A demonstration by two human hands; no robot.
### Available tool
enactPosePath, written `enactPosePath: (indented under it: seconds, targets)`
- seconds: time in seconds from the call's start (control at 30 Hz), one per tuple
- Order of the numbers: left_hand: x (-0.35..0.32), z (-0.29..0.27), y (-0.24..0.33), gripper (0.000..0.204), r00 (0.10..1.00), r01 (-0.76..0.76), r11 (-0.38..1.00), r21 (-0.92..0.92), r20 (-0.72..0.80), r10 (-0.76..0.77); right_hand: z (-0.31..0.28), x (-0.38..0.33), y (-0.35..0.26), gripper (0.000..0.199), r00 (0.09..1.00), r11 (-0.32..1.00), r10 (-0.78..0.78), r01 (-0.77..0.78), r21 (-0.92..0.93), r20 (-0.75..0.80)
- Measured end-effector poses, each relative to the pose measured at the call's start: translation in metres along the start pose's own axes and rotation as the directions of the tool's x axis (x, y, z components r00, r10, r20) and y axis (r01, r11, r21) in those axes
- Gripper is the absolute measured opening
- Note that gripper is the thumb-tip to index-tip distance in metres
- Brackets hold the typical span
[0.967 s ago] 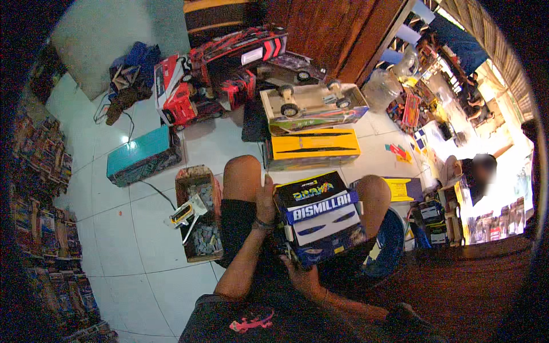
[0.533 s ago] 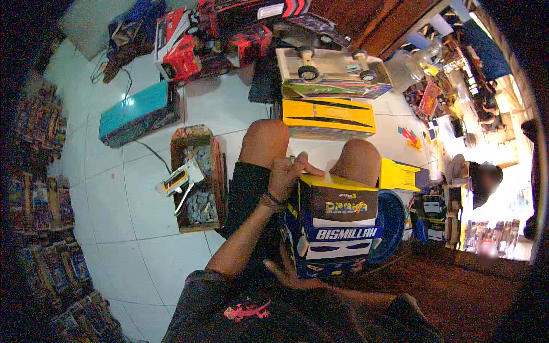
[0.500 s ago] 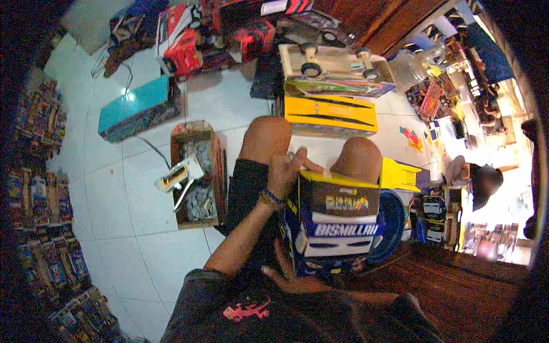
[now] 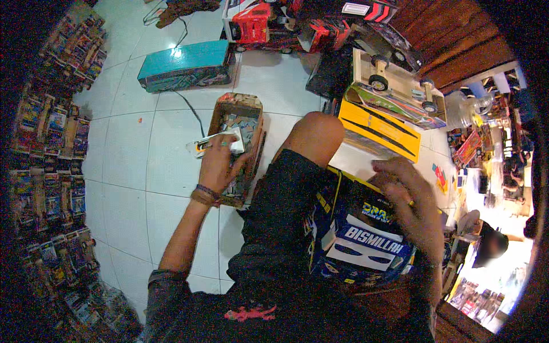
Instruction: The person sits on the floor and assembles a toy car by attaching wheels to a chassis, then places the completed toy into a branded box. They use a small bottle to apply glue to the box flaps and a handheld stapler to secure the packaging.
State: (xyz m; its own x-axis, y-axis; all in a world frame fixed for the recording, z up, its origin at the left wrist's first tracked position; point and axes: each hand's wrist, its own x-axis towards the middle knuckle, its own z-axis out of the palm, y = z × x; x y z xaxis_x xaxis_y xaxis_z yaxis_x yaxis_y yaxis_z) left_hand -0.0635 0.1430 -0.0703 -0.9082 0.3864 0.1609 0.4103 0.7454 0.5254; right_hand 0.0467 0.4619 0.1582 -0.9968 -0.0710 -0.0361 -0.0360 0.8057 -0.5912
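Note:
A toy truck in dark blue, black and yellow, with white lettered strips on its front, rests tilted on my lap. My right hand, smeared by motion and wearing a ring, is over its right side; its grip is unclear. My left hand reaches over a long open box of small grey pieces. Its fingers are closed around a white hand tool with a yellow and black side, partly hidden by the hand. The tool lies across the box's left rim.
A teal box-shaped truck part lies on the tiles, with a black cord near it. Beyond my knee are a yellow part and an overturned wheeled truck. Red trucks stand at the back. Packaged goods line the left.
My left hand has left the truck and moved left onto the white tool. My right hand has come from below the truck to its right side. The view has shifted.

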Motion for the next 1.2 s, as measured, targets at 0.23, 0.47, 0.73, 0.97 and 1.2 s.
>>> enactPosePath:
  seconds: [0.23,0.47,0.73,0.97,1.2]
  targets:
    - [-0.039,0.038,-0.07,0.077,0.998,-0.061,0.886,0.46,0.053,0.042,0.014,0.005,0.019,0.048,0.954,0.989,-0.041,0.081,-0.126,0.296]
    - [-0.021,0.017,-0.069,0.049,0.981,0.051,0.963,0.264,0.168,-0.098,0.015,-0.008,0.028,0.058,0.955,0.998,-0.062,0.054,0.035,0.29]
    - [-0.045,-0.076,0.021,0.048,0.972,0.229,0.756,-0.614,0.186,-0.143,0.008,-0.016,0.043,0.068,0.963,0.99,-0.131,0.139,-0.017,0.237]
    - [-0.032,-0.049,0.076,0.048,0.856,-0.072,0.629,-0.774,0.275,0.437,0.0,-0.017,0.01,0.055,0.963,0.949,-0.221,0.249,-0.195,0.157]
    - [0.002,-0.032,0.076,0.045,0.74,-0.119,0.576,-0.809,0.314,0.594,0.019,-0.049,-0.042,0.083,0.992,0.929,-0.025,0.067,-0.365,0.12]
